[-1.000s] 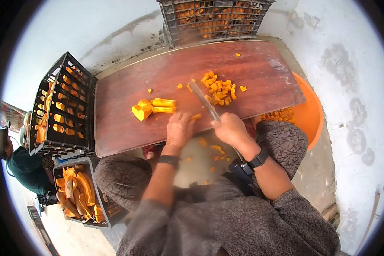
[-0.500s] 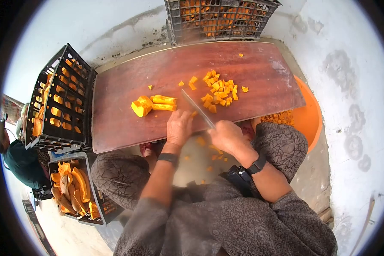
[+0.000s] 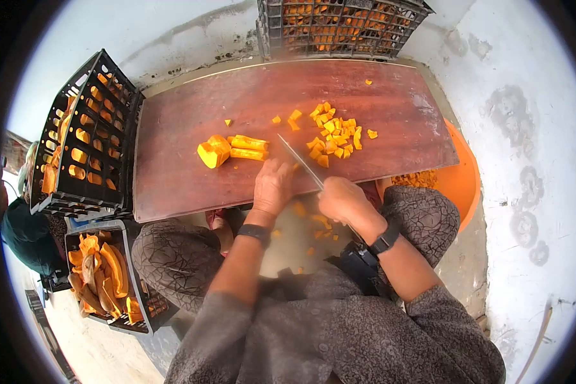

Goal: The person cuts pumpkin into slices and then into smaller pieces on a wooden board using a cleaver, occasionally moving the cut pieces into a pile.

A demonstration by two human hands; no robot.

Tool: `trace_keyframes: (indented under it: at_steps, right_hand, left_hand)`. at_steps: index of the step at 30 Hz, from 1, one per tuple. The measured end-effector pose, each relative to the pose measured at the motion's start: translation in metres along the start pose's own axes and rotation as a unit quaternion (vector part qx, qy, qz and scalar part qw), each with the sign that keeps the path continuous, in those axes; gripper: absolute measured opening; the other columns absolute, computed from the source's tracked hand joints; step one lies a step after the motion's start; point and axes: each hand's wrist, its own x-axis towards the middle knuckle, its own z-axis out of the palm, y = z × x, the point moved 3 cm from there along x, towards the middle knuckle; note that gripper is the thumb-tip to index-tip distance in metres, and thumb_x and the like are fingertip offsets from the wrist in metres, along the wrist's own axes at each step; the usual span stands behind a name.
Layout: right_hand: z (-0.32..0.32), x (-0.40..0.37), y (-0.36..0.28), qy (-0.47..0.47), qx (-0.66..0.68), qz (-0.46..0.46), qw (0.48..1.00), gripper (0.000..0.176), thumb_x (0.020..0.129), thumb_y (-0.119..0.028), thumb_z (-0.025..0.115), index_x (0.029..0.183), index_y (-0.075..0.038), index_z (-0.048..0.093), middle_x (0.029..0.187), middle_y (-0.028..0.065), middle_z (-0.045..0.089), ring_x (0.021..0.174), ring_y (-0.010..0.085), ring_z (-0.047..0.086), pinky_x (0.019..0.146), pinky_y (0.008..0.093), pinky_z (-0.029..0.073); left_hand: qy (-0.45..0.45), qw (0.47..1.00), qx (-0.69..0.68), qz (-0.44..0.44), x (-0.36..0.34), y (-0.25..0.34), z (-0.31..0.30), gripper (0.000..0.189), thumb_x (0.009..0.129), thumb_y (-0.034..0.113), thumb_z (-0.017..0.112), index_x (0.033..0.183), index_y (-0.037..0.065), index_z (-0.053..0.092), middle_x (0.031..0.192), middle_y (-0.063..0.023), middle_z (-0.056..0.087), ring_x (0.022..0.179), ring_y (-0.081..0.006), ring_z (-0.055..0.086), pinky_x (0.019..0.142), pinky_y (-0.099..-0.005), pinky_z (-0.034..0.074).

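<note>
My right hand (image 3: pixel 346 203) is closed around the handle of a knife (image 3: pixel 299 159), whose long thin blade points up and left over the board's near edge. Close to the blade, my left hand (image 3: pixel 272 187) has its fingers curled at that edge. A bit of orange pumpkin (image 3: pixel 296 166) shows at its fingertips, mostly hidden by the hand. Beyond my left hand lie two pumpkin strips (image 3: pixel 249 154) beside a thick pumpkin chunk (image 3: pixel 214 152). Right of the blade, several pumpkin cubes (image 3: pixel 336 133) are heaped on the reddish-brown board (image 3: pixel 185 128).
A black crate (image 3: pixel 86 137) of pumpkin stands left of the board, another crate (image 3: pixel 345 29) behind it. A lower crate (image 3: pixel 123 256) holds pumpkin pieces. An orange basin (image 3: pixel 464 169) with cut pieces sits under the right end. Another person (image 3: pixel 32 237) is at far left.
The whole view has shifted slightly. Both hands and the knife keep nearly the same place over the board's near edge, and the pumpkin pieces lie as before.
</note>
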Motion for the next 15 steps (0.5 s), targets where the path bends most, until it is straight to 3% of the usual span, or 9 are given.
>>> trace_keyframes:
  at_steps: [1,2,4,7,11,13,15]
  right_hand:
    - [-0.001,0.004,-0.004,-0.013,-0.026,0.003,1.000,0.022,0.087,-0.015,0.056,0.088,0.001,0.071,0.088,0.0242,0.070,0.087,0.0403,0.069,0.079,0.0480,0.053]
    - [-0.007,0.008,-0.007,-0.013,-0.025,0.004,1.000,0.022,0.087,-0.015,0.056,0.088,0.001,0.071,0.088,0.0242,0.070,0.087,0.0403,0.069,0.079,0.0480,0.053]
    - [-0.020,0.005,-0.018,-0.126,0.005,0.073,0.989,0.022,0.086,-0.014,0.054,0.088,0.001,0.071,0.079,0.0226,0.070,0.075,0.0375,0.070,0.074,0.0455,0.054]
    - [-0.023,0.005,-0.014,-0.092,0.020,0.072,0.993,0.023,0.086,-0.014,0.053,0.087,0.001,0.071,0.072,0.0207,0.069,0.065,0.0334,0.070,0.069,0.0434,0.055]
    - [0.001,0.011,0.006,-0.060,0.040,0.061,0.996,0.024,0.088,-0.015,0.053,0.087,0.000,0.071,0.069,0.0193,0.068,0.065,0.0312,0.071,0.066,0.0434,0.055]
    - [0.006,0.008,0.014,-0.007,0.114,0.039,0.993,0.030,0.091,-0.018,0.055,0.092,0.011,0.064,0.064,0.0191,0.065,0.053,0.0283,0.066,0.049,0.0388,0.053]
    - [0.009,0.006,0.021,0.013,0.160,0.043,0.986,0.034,0.093,-0.022,0.057,0.092,0.011,0.064,0.063,0.0186,0.064,0.052,0.0278,0.065,0.049,0.0383,0.053]
  left_hand:
    - [-0.005,1.000,-0.001,0.006,0.001,0.002,-0.001,0.015,0.077,0.001,0.068,0.089,0.006,0.060,0.092,-0.0135,0.059,0.090,-0.0359,0.059,0.077,-0.0441,0.052]
    - [-0.006,1.000,-0.002,0.007,0.001,0.003,-0.001,0.015,0.077,0.001,0.068,0.089,0.006,0.060,0.092,-0.0135,0.059,0.090,-0.0359,0.059,0.077,-0.0441,0.052]
    - [-0.005,1.000,-0.012,0.016,0.002,0.004,-0.003,0.016,0.076,-0.001,0.066,0.089,0.006,0.059,0.093,-0.0136,0.060,0.091,-0.0361,0.059,0.078,-0.0443,0.052]
    - [-0.002,1.000,-0.006,0.031,0.004,0.010,-0.006,0.017,0.078,-0.001,0.060,0.093,0.005,0.066,0.086,-0.0140,0.058,0.083,-0.0351,0.057,0.075,-0.0433,0.051]
    - [0.008,0.999,-0.033,0.033,0.003,0.010,-0.011,0.021,0.078,-0.001,0.060,0.097,0.006,0.067,0.088,-0.0140,0.059,0.085,-0.0354,0.058,0.078,-0.0436,0.051]
    - [-0.014,0.999,-0.011,0.038,-0.001,0.009,-0.012,0.025,0.080,0.001,0.060,0.102,0.007,0.069,0.093,-0.0137,0.062,0.089,-0.0352,0.059,0.080,-0.0435,0.051]
    - [-0.014,0.999,0.004,0.036,-0.003,0.011,-0.017,0.026,0.080,0.003,0.061,0.104,0.008,0.069,0.094,-0.0136,0.062,0.091,-0.0350,0.060,0.081,-0.0434,0.052]
